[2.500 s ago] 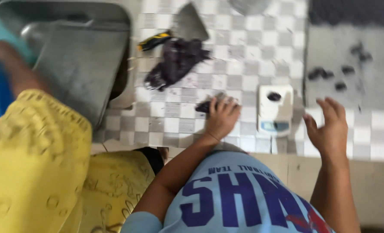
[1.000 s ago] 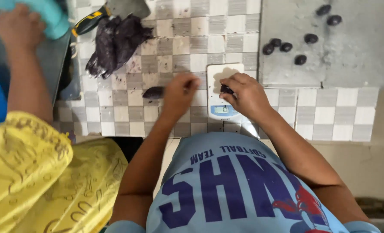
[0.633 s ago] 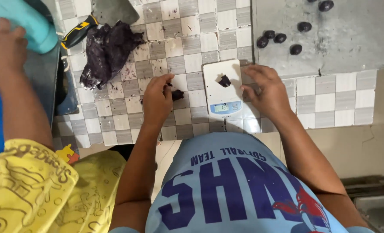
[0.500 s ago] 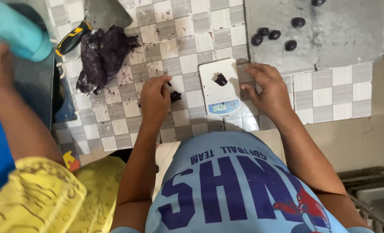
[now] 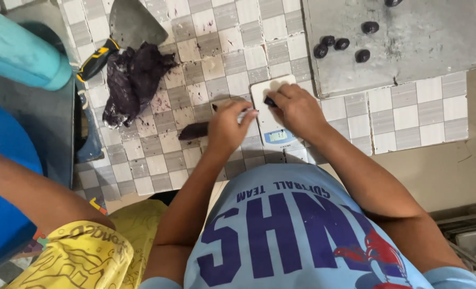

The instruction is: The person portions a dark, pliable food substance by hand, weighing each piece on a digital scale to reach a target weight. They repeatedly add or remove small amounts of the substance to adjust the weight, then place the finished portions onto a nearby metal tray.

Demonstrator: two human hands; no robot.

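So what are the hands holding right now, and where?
The right hand pinches a small dark lump at its fingertips over the white scale. Whether the left hand holds anything cannot be told.

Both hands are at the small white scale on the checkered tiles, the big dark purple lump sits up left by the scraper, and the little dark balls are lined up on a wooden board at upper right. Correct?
Not quite: the head view shows the little dark balls on a grey stone-like slab, not a wooden board. The rest holds.

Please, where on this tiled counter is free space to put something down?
Bare tiles lie right of the small scale, below the grey slab. More lie between the dark purple mass and slab. Crowded: around the scale, where both hands work.
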